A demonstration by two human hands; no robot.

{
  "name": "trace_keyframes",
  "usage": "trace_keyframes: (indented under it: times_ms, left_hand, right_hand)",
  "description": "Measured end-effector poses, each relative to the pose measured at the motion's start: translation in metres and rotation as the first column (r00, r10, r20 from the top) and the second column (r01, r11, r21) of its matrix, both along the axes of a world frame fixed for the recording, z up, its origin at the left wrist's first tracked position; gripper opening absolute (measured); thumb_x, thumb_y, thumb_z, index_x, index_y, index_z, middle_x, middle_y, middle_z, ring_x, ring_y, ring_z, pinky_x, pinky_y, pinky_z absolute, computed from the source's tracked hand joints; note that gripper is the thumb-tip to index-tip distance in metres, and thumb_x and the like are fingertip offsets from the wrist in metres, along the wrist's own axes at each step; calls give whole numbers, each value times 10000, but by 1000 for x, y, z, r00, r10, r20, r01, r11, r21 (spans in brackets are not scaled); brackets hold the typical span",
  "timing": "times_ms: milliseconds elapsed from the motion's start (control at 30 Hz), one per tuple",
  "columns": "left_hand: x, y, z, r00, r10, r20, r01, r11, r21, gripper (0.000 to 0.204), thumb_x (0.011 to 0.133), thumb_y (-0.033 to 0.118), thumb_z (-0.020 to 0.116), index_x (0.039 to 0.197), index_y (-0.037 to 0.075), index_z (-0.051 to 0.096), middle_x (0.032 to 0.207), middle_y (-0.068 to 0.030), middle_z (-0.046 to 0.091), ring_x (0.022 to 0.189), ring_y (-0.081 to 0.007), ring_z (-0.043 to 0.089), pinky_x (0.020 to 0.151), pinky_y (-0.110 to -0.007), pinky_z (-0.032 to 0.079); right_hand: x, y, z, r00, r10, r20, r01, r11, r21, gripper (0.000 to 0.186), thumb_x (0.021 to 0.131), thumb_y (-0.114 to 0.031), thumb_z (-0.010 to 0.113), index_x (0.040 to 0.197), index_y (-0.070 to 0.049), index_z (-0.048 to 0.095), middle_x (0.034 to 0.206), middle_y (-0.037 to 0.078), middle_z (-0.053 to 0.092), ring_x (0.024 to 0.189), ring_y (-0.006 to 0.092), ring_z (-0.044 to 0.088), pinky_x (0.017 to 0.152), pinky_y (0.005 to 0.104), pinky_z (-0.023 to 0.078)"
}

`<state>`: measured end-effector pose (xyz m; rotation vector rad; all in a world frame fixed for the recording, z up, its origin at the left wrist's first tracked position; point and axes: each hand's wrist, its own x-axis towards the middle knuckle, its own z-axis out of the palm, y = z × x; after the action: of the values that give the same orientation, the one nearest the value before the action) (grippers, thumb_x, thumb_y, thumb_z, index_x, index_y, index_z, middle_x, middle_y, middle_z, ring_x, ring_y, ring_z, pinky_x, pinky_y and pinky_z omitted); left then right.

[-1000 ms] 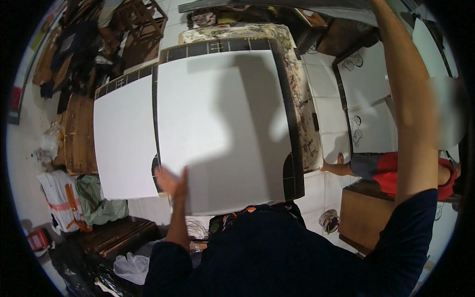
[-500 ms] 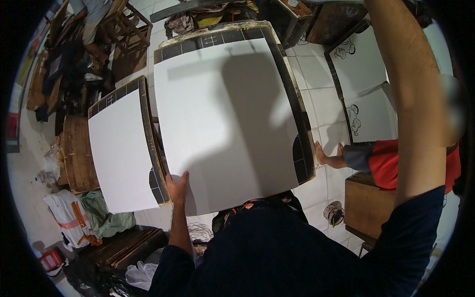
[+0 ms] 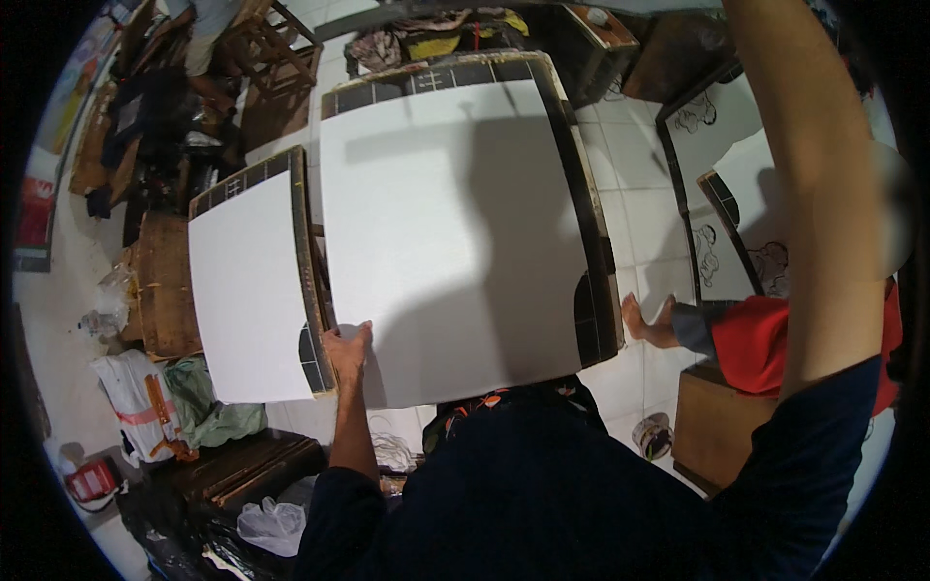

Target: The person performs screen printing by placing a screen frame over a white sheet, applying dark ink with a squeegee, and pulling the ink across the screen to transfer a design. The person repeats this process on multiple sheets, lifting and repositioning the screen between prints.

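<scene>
In front of me a large board [image 3: 581, 232] with a black gridded border lies with a plain white sheet [image 3: 417, 223] over it. My left hand [image 3: 347, 353] is at the board's near left edge, thumb over the sheet and the other fingers, partly hidden, wrapped at the side. Close by on the left is a smaller board [image 3: 312, 261], also black-edged and covered by a white sheet [image 3: 247, 290]. My right arm [image 3: 828, 194] rises along the right side and leaves the picture at the top, so its hand is out of sight. A broad shadow falls across the large sheet.
To the right, another person's foot [image 3: 635, 318] stands on the tiled floor beside more boards with line drawings [image 3: 709, 254]. A wooden box [image 3: 712, 426] and a round tub [image 3: 653, 436] are nearer. Bags [image 3: 145, 412] lie left; a wooden stool [image 3: 266, 58] stands far left.
The view has shifted, so the boards sit slightly farther right. My left hand keeps its place on the large board. At the right, a dark-edged panel now stands raised over the drawings.
</scene>
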<state>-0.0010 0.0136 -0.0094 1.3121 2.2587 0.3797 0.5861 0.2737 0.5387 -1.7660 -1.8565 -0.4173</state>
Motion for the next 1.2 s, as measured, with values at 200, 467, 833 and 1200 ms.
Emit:
trace_keyframes:
  times_ms: [200,467,833,1200]
  left_hand:
    - [21,17,23,997,82,14,-81,995,-49,1033,705,656,855,1352,-93,557,1368,-338,576,1279,-426,582,1093,-501,456]
    - [247,53,229,-104,-453,886,-46,892,450,818,972,549,677,1519,30,362,1457,-212,518,1337,-342,539,1164,-515,370]
    - [254,-12,66,-234,615,753,-117,752,-649,775,957,480,556,1500,-31,345,1385,-215,521,1206,-330,556,1030,-466,492]
    - [231,-12,11,649,-753,-109,718,559,414,1211,671,354,959,1570,-70,267,1573,-274,399,1519,-414,325,1247,-540,247]
  right_hand:
    - [-30,-62,-26,984,-104,-144,78,981,-179,713,802,-806,666,1028,-139,780,974,68,750,902,213,709,897,414,579]
    - [-56,-178,-187,986,-89,144,35,940,340,645,736,-703,800,1019,-124,772,993,66,759,963,277,715,845,416,517]
    - [-96,-290,-449,996,1,-94,-35,933,-359,361,842,-336,797,1136,-157,688,1079,57,644,1093,266,597,1032,479,378]
    - [-79,-251,-451,995,96,-2,-75,766,-638,484,681,-91,840,1126,-147,657,1029,44,665,1041,280,626,877,447,445]
